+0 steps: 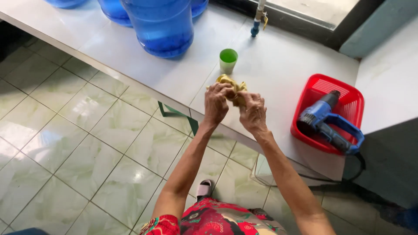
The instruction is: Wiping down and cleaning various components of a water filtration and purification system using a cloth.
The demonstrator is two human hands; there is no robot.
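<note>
Wringing a soft, crumpled yellow cloth (233, 88), the left hand (216, 103) and right hand (251, 112) each close a tight grip on it. The cloth bunches above the glossy white surface (174, 74), near a green-lined cup (228, 60).

Yellow cloth (232, 87) bunched in hands. Green-lined pale cup (228, 60). Translucent blue water jugs (160, 26). Red mesh basket (344, 102), blue-black power tool (328, 124). White counter (278, 65). Pale green marbled floor tiles (78, 139). Red floral clothing (217, 219).

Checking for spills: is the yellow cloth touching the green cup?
Apart. The head view shows a strip of white counter between the cloth, held in both hands, and the cup.
</note>
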